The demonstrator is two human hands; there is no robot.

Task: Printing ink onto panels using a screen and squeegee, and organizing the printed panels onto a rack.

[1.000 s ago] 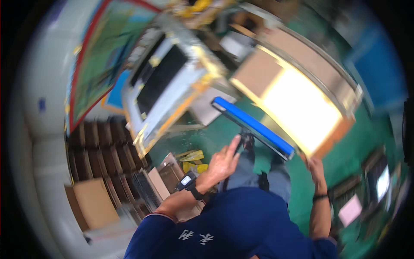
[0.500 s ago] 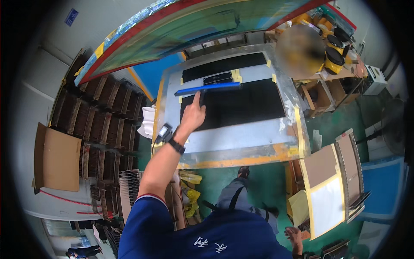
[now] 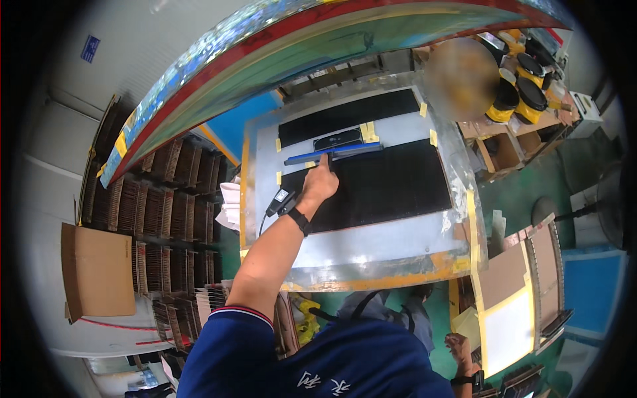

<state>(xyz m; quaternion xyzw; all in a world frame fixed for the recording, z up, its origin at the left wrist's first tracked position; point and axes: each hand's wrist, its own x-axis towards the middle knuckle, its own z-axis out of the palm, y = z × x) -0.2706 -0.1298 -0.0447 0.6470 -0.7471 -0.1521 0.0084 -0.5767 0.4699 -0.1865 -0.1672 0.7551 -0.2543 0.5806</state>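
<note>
My left hand is closed round the short dark handle of a long blue-edged bar, which looks like a squeegee or roller; its exact kind is unclear. The bar lies across the light tabletop, along the near edge of a small dark panel with rounded outlines. A large black sheet lies beneath and nearer to me, and a narrower black sheet lies beyond. Yellow tape tabs mark the layout. My right hand hangs low at my side, fingers loosely bent and apart, with nothing visible in it.
A large red-edged screen frame is raised over the table's far side. Slatted racks and a cardboard sheet stand left. Black tubs crowd a bench at far right. Framed boards lean to the right.
My view has tilted, so the table appears lower. My left hand and the bar have shifted slightly right, and more of the bar's grey side shows. My right hand still hangs low.
</note>
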